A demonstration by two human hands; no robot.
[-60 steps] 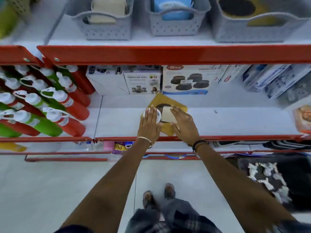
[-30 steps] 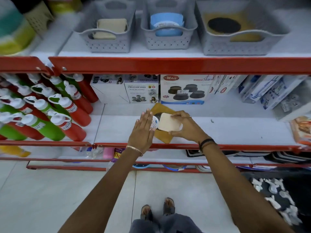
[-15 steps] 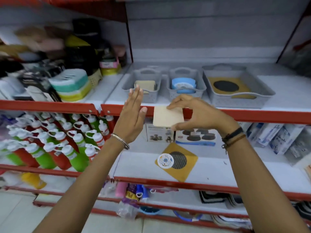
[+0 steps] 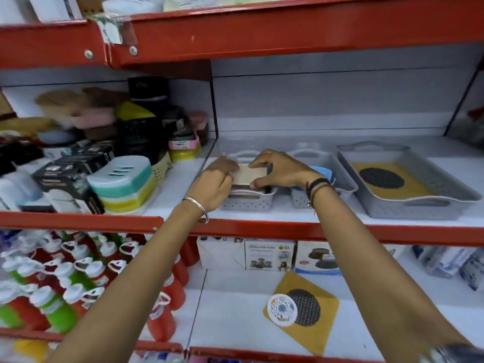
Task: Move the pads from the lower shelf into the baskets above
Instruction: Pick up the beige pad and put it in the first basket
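A beige square pad point(image 4: 247, 174) is held over the small grey basket point(image 4: 248, 201) on the upper shelf. My right hand point(image 4: 280, 169) pinches its right edge and my left hand point(image 4: 213, 183) touches its left edge. The middle grey basket point(image 4: 320, 163) holds a blue pad point(image 4: 326, 172), partly hidden by my right wrist. A wide grey tray point(image 4: 408, 205) holds a yellow square pad point(image 4: 416, 187) with a black round pad on it. On the lower shelf lie a yellow square pad point(image 4: 318, 334), a black round pad point(image 4: 307, 307) and a white patterned round pad point(image 4: 282, 309).
Red shelf edges point(image 4: 262, 229) run across the view. Stacked soap cases point(image 4: 125, 184) and boxes crowd the upper shelf's left part. Red and green bottles point(image 4: 65, 289) fill the lower left. Product boxes point(image 4: 269, 254) stand at the back of the lower shelf.
Both hands lifted the beige pad from the lower shelf up to the small left basket. The view tilted upward with them.
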